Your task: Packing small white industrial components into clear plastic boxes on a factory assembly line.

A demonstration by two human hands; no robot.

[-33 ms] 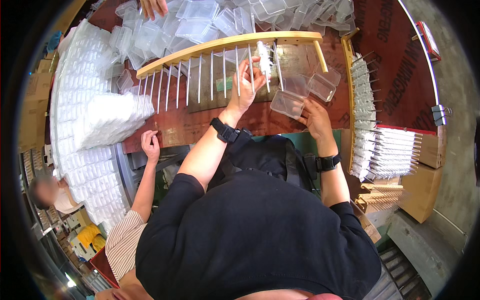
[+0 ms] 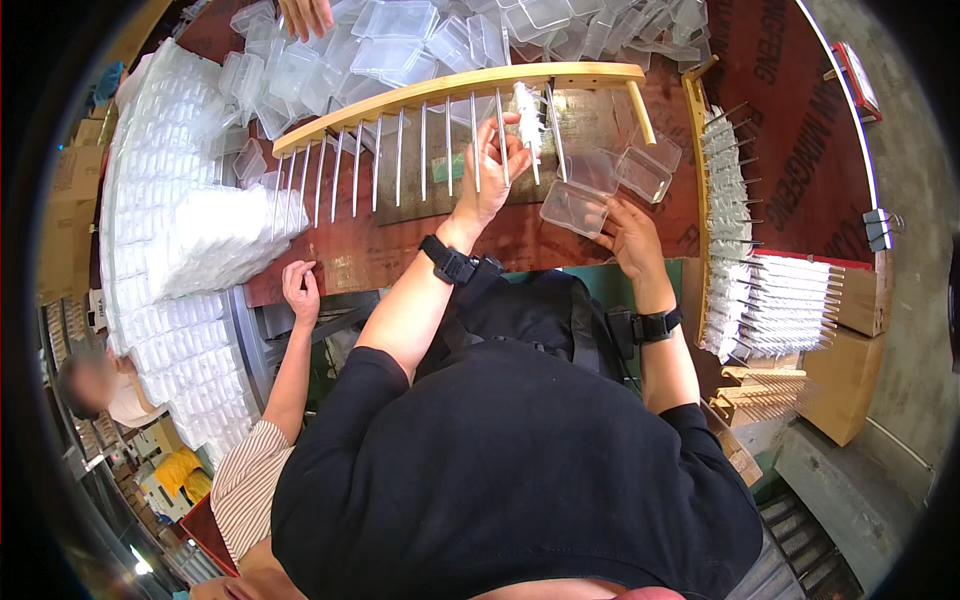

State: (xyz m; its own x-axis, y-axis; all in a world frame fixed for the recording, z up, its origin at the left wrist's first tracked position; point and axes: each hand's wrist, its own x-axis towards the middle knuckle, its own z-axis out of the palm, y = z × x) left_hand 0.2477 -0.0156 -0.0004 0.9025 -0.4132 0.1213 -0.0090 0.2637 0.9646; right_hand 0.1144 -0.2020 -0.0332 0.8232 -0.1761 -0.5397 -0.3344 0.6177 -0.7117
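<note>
A wooden rack (image 2: 460,82) with a row of metal rods stretches across the table in front of me. Near its right end, small white pieces (image 2: 530,125) cluster along one rod. My left hand (image 2: 487,180) reaches in among the rods, with bent fingers closed at the left side of this cluster; exactly what lies between the fingertips is partly hidden. Lower and to the right, my right hand (image 2: 630,235) grips a clear plastic box (image 2: 574,208) by its right edge. Another clear box (image 2: 643,175) lies just beyond it, partly overlapping other clear plastic.
Clear boxes (image 2: 395,55) are heaped at the far side, under a co-worker's hand (image 2: 306,16). White stacked pieces (image 2: 225,240) fill the left. A second loaded rack (image 2: 703,200) stands at right. Another person's hand (image 2: 301,290) is at the near table edge, left of me.
</note>
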